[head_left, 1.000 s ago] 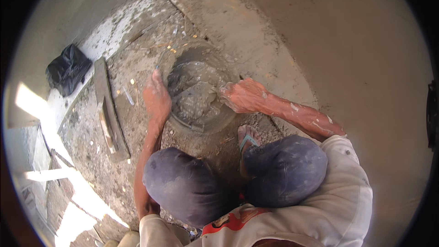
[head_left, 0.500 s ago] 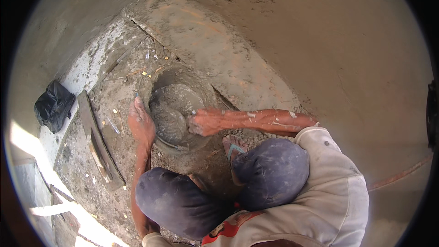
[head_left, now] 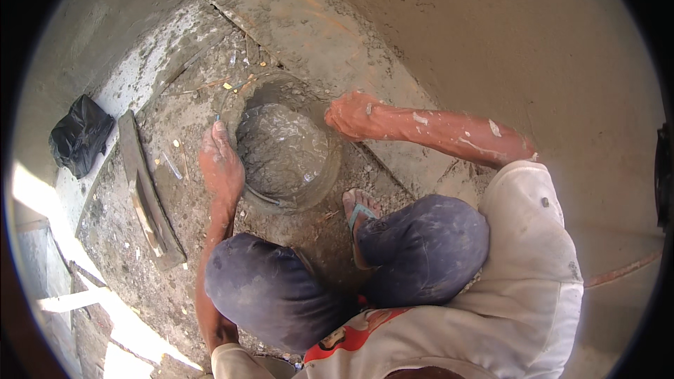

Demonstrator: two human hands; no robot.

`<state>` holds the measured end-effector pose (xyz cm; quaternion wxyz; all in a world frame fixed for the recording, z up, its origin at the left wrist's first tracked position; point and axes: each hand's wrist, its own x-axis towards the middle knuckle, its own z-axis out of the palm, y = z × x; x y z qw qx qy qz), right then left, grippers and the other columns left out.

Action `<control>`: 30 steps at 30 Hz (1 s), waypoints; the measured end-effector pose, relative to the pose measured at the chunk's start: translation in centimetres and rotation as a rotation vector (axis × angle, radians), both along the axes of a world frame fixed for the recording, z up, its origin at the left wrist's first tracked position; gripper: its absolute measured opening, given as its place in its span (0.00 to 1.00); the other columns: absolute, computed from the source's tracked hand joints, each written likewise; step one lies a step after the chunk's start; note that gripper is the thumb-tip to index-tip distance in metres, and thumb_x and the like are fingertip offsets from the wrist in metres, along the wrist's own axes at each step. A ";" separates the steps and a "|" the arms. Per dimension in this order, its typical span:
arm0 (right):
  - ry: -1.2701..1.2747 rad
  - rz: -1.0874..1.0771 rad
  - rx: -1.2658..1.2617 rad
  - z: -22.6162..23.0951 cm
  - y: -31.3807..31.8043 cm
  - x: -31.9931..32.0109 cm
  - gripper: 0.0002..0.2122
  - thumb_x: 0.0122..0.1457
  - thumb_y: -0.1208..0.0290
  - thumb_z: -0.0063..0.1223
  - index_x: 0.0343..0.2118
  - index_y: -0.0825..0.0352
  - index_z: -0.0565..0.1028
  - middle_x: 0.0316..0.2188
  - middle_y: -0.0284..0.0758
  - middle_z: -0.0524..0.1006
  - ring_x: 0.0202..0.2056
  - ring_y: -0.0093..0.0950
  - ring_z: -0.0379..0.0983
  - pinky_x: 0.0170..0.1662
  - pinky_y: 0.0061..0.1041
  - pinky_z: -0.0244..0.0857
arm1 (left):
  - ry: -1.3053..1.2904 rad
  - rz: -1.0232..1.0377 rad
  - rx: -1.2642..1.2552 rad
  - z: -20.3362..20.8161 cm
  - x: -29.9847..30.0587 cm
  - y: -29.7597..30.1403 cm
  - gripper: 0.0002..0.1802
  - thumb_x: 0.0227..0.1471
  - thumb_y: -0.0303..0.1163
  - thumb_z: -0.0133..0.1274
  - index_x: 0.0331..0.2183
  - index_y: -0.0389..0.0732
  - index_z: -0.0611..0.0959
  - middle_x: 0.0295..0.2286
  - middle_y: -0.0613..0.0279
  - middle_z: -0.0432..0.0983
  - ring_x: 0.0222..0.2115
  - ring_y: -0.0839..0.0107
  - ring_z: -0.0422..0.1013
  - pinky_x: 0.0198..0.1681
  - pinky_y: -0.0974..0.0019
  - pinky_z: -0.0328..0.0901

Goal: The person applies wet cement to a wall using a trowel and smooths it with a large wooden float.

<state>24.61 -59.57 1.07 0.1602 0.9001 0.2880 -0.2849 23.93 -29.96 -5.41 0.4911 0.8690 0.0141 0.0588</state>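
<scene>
Clock directions are read from the bucket's centre, with twelve o'clock farthest from the person's body. A broad, smooth brown plastered surface [head_left: 533,63] spans one to three o'clock. Rough grey-brown floor [head_left: 112,221], strewn with debris, extends toward eight o'clock. The crouching person's cream-coloured cloth shirt [head_left: 519,260] lies at four o'clock; dusty blue-grey cloth trousers [head_left: 260,288] cover the knees, seen between four and six. The round, mortar-smeared grey bucket [head_left: 328,177] rests on the floor ahead of the knees, containing wet grey mortar [head_left: 281,151]. Between eight and nine o'clock lies a long, narrow, grey-brown plank [head_left: 135,151]; beyond it, at nine, sits a crumpled black plastic bag [head_left: 81,137]. The hands are apart, on opposite sides of the bucket. The left hand [head_left: 223,161], near nine o'clock, is closed on the bucket's edge; whether it grips the rim, the thin wire handle [head_left: 261,198] or both cannot be told. The right hand [head_left: 347,114], at two o'clock, is curled beside the rim; whether it holds anything cannot be told. A foot in a pale blue-strapped sandal [head_left: 359,210] stands between four and five. Small yellow scraps [head_left: 227,86] lie between ten and eleven.
</scene>
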 end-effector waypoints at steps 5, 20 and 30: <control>0.354 -0.199 0.188 -7.5 -4.3 -1.7 0.14 0.59 0.62 0.59 0.37 0.70 0.81 0.33 0.50 0.83 0.34 0.48 0.80 0.34 0.46 0.73 | 0.054 0.051 -0.095 0.4 -0.2 -1.4 0.30 0.73 0.49 0.38 0.44 0.29 0.81 0.32 0.37 0.78 0.33 0.44 0.74 0.39 0.48 0.66; 1.156 -1.419 1.029 -5.5 5.9 -8.8 0.18 0.70 0.55 0.55 0.41 0.70 0.73 0.21 0.28 0.68 0.15 0.16 0.61 0.15 0.22 0.54 | -0.003 0.096 -0.082 -0.9 -0.2 -0.2 0.31 0.73 0.50 0.38 0.42 0.29 0.81 0.27 0.36 0.76 0.28 0.45 0.72 0.35 0.47 0.64; 1.392 -1.575 1.445 -5.9 2.8 -6.8 0.17 0.72 0.54 0.47 0.42 0.67 0.74 0.20 0.28 0.67 0.16 0.16 0.62 0.13 0.22 0.55 | -0.023 0.102 -0.107 -0.8 -0.5 1.4 0.29 0.73 0.48 0.39 0.40 0.30 0.81 0.26 0.37 0.76 0.26 0.44 0.71 0.33 0.48 0.64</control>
